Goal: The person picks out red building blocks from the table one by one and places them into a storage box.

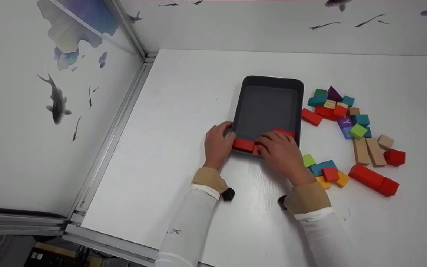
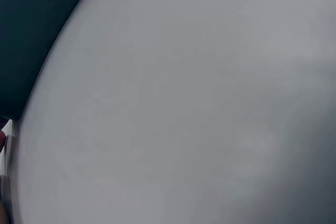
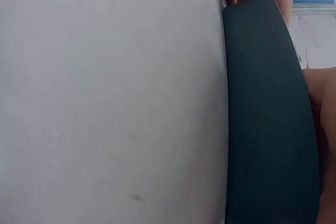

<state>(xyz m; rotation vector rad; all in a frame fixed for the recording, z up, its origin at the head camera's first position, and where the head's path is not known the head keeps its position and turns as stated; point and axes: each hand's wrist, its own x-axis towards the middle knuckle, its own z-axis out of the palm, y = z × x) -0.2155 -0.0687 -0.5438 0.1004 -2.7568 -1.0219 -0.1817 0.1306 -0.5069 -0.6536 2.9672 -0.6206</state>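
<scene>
A dark grey rectangular tray lies on the white table, with red blocks along its near end. My left hand grips the tray's left side near the close corner, beside a red block. Over the near right corner, my right hand reaches inside with bent fingers and holds a red block, mostly covered by the hand. Another red block shows beyond those fingers. Both wrist views catch mainly the tray's outer wall and the table surface; the fingertips are hidden there.
Right of the tray, loose coloured blocks spread in a curved pile. A smaller group with a blue block lies close to the right wrist. Two long red blocks lie farther right. White panels stand behind and to the left.
</scene>
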